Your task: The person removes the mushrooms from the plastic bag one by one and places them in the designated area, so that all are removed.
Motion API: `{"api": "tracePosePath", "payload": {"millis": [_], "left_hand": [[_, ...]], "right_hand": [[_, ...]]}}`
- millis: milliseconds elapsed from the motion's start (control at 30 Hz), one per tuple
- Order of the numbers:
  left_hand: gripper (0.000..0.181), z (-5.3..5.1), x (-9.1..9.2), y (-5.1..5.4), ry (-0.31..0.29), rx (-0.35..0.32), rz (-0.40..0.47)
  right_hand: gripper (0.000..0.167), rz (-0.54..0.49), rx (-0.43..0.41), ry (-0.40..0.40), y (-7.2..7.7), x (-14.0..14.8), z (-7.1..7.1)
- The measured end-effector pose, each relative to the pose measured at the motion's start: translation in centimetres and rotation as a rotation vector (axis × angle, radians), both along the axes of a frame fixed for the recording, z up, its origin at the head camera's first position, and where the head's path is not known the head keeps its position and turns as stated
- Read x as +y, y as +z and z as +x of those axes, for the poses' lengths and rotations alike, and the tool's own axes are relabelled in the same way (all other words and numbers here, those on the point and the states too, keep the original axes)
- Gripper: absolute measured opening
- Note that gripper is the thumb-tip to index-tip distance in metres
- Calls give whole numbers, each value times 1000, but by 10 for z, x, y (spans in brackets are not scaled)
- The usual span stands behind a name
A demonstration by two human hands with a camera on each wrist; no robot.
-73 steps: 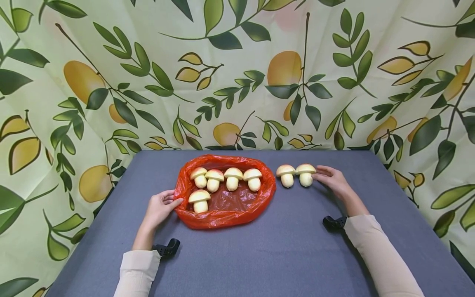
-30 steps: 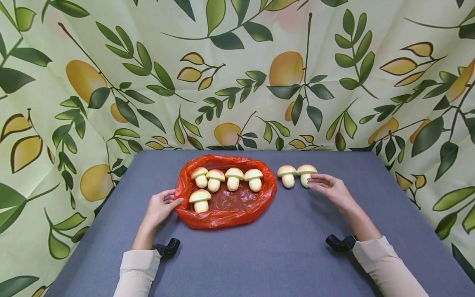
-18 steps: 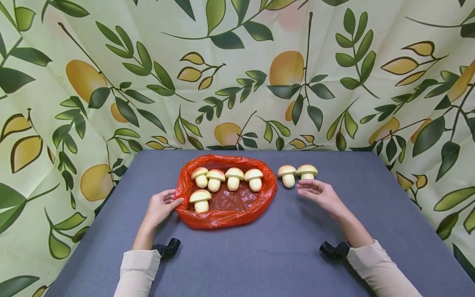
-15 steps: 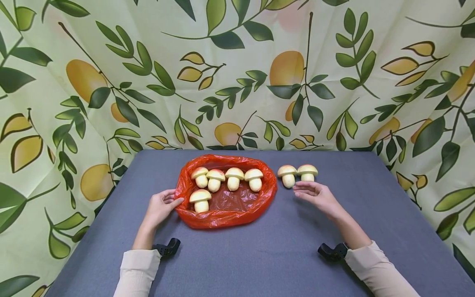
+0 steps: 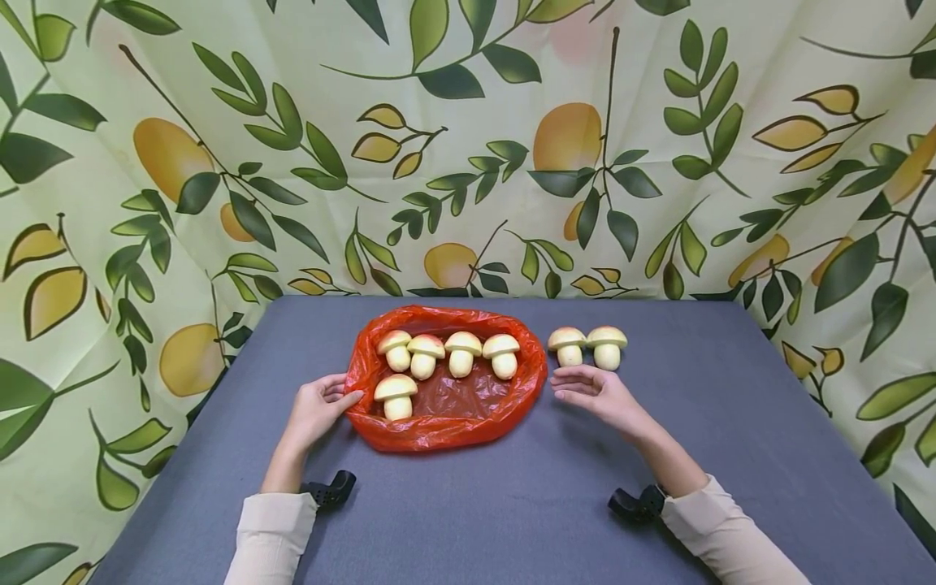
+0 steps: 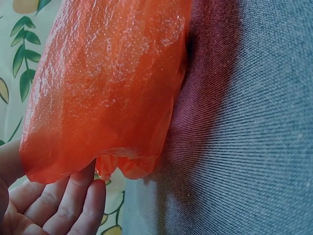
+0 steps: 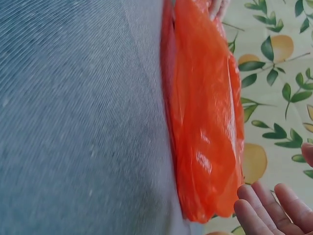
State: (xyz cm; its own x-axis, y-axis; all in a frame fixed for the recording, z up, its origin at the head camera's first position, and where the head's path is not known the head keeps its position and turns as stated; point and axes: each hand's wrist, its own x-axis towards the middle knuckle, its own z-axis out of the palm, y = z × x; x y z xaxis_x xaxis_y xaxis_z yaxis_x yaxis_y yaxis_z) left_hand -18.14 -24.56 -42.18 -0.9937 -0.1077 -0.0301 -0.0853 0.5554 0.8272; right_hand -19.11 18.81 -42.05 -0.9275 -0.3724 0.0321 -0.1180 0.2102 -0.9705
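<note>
Mushrooms number seven, all pale with rounded caps, some tinged red: five inside one red plastic bag and two outside it. Within the bag, four form a far row, the left two of them close together, while one mushroom lies nearer, at the left. The near right part of the bag's inside shows bare red plastic. Its rim stands spread in a wide oval on the grey-blue table.

To the right of the bag, the two loose ones sit side by side, a left mushroom and a right mushroom, caps next to each other and stems towards the near side.

Two hands are present. The left hand pinches the bag's left edge between thumb and fingers. The right hand grasps nothing; its fingers are loosely extended just right of the bag and on the near side of the loose pair. Whether its fingertips touch a stem, I cannot tell.

One black device sits at each wrist, two altogether.
</note>
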Motion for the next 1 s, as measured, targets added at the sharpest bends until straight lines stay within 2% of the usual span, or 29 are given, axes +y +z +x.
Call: {"api": "tracePosePath", "payload": {"millis": [400,733,1000], "left_hand": [[42,-2,0,0,1,1,13],[43,1,1,2,2,-2,24],[42,0,0,0,5,1,7]], "right_hand": [[47,-31,-13,74,5,-32,-1],[47,-35,-34,102,12,-53,-4],[46,-47,-46,140,12,-71,-8]]}}
